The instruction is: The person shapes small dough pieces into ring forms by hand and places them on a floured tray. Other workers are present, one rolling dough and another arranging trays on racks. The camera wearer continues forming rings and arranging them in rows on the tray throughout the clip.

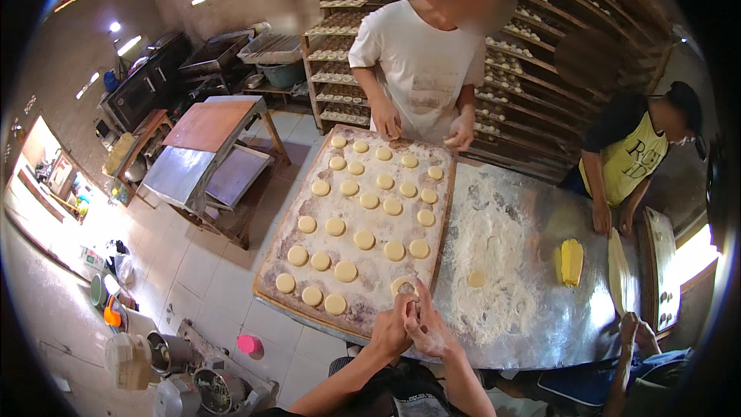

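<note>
My left hand (392,328) and my right hand (429,328) meet at the near right of a floured board (297,224), which carries several pale dough rounds (363,239). At their fingertips is a pale dough piece (403,286), partly covered by fingers. My left fingers are curled together, their contents hidden; my right fingers reach up around the piece, index finger along its right side. Right of them is flour (490,251) with a flat dough disc (476,277) on the metal table (556,324).
A co-worker in white (409,62) stands across the board. Two others, one in yellow (629,162) and one at lower right (648,378), handle a long dough strip (617,266) near a yellow block (571,262). Tray racks (340,62) line the back; a side table (197,170) stands left.
</note>
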`<state>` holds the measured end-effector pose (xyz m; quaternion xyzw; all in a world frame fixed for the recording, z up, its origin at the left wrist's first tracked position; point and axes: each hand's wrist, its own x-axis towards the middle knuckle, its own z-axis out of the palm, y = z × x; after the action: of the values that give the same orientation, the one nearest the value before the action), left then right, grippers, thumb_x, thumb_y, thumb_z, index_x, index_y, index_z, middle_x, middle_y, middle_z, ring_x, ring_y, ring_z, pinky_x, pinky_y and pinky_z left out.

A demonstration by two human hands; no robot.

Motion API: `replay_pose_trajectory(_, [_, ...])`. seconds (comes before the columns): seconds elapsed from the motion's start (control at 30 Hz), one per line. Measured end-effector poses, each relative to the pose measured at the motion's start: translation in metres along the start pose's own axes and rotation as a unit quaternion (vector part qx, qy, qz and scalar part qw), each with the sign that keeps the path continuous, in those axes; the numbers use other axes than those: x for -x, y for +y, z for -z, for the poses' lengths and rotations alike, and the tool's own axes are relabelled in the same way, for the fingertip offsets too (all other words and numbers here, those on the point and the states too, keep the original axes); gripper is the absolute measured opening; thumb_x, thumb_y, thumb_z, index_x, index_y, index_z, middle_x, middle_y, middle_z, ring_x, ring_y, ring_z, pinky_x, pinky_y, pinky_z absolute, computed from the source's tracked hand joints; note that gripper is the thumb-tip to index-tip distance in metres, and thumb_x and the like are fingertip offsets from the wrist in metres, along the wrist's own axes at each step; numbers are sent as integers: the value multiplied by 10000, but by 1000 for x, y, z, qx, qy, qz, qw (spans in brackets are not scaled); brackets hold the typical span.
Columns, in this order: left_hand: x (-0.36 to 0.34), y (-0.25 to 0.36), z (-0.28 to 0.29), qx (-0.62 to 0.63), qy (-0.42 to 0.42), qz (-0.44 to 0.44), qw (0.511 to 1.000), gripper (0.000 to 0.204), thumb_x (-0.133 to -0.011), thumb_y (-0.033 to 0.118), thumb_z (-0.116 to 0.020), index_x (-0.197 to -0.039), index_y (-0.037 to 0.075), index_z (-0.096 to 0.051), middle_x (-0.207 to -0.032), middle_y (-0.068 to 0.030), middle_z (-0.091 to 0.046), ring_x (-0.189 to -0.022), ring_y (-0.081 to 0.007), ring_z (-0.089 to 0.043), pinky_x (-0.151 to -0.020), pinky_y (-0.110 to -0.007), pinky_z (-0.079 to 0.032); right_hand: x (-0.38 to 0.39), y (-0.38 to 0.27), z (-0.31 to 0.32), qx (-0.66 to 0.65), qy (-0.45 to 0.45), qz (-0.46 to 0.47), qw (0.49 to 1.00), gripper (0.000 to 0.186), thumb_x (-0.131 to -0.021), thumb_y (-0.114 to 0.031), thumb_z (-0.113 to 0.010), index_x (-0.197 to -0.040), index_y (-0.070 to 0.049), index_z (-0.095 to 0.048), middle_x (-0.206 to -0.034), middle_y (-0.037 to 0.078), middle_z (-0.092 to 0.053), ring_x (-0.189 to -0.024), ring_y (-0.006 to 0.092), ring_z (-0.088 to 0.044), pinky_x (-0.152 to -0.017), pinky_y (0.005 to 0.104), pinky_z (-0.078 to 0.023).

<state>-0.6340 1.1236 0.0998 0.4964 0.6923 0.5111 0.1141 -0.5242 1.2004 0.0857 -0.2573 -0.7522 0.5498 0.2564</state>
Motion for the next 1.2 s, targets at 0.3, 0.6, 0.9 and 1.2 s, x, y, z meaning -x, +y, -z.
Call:
replay_pose_trajectory(0.3, [-32,-46,45,12,-73,2,997,174,-1006,148,-481,-1150,60,-523,-733,-154,-644,-589,-387,-641,-501,-432,-484,-44,-5,-42,-112,-30,-84,990,562,-915,-100,-531,-1431,-75,-309,-808,73,-586,-785,119,-569,-754,315,-494])
replay_pose_trajectory(0.6, [-55,-83,65,89,-92,-18,992,326,-1043,381,-406,-1214,110,-464,-705,-208,-658,-617,-449,-634,-542,-511,-480,-58,3,-74,-396,81,-69,912,615,-992,-430,-518,-1459,-96,-295,-776,110,-660,-625,161,-561,-571,284,-440])
replay_pose_trajectory(0.9, [-76,-89,72,54,-163,50,984,291,-1037,325,-432,-1204,87,-418,-700,-236,-640,-622,-473,-624,-544,-544,-479,-81,-3,-73,-116,103,-86,984,652,-1027,-527,-419,-1494,-91,-287,-1240,181,-568,-1151,250,-512,-992,365,-386])
replay_pose_trajectory(1.2, [-114,-93,53,-234,-144,94,957,488,-990,367,-499,-1330,22,-439,-1131,-289,-578,-1010,-455,-582,-812,-582,-458,-113,-29,-77,148,210,-250,934,663,-985,-433,-524,-1484,-45,-326,-1285,187,-550,-1184,314,-540,-1062,376,-361])
